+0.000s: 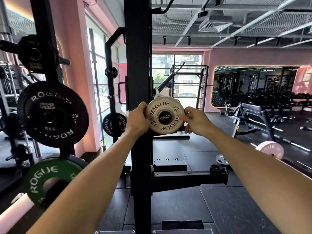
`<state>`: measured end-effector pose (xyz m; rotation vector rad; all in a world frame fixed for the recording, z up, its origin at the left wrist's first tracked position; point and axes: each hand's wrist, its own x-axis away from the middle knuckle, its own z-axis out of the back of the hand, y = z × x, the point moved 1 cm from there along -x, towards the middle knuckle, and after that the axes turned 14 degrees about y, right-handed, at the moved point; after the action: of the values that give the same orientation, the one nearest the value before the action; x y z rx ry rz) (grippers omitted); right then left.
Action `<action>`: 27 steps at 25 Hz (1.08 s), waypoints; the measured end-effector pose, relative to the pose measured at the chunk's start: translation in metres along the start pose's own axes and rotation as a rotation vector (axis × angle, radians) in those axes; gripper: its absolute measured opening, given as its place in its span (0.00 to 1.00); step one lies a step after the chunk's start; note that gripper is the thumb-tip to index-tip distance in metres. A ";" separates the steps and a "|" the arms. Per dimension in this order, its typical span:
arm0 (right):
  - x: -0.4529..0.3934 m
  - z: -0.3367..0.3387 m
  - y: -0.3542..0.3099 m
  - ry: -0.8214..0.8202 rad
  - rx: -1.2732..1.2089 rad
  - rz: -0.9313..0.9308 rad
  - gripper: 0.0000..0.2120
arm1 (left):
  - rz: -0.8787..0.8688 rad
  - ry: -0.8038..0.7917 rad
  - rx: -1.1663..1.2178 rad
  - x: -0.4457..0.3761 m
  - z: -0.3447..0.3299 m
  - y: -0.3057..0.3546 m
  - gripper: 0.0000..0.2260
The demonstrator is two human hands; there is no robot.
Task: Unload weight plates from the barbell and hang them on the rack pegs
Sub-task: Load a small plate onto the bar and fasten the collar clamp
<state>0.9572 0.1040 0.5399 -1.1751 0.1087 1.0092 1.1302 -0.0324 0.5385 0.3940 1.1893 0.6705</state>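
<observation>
While reaching straight out in front, holds a small white weight plate [166, 105] with both hands. Grips the plate's left edge with the left hand [137, 118], fingers curled round the rim and thumb on the front. Pinches the right edge with the right hand [194, 121], thumb and bent fingers pressed on the face and rim. Reads ROGUE twice and 0.5 KG twice in black on the plate's face.

Finds the plate on the end of the barbell [165, 117], with the round black cap marked 1500LB showing through the plate's hole. Sits just to the right of the tall black rack post [138, 65], with the left hand in front of that post.

Hangs other plates on rack pegs at the left: a small black plate [36, 54] up high, a big black 5 KG plate [52, 114] under it, and a green Rogue plate [50, 176] lowest, partly behind the left arm. Shows one more black Rogue plate [114, 124] farther back, near the window, just left of the post.

Lies low at the right: a pink plate [270, 149] on another bar near the dark floor mat. Stands behind that a gym bench [253, 114], and a long wall mirror [253, 85] above it.
</observation>
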 end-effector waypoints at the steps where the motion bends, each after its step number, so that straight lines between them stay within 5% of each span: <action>1: -0.007 -0.004 0.005 0.001 -0.002 -0.004 0.07 | 0.019 -0.015 0.014 -0.006 -0.006 -0.005 0.08; 27: -0.283 -0.126 0.132 0.026 0.159 0.005 0.09 | 0.047 -0.038 -0.097 -0.228 -0.217 -0.143 0.07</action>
<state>0.7520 -0.1633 0.5477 -1.0438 0.2088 0.9723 0.9161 -0.3037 0.5414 0.3522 1.1102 0.7555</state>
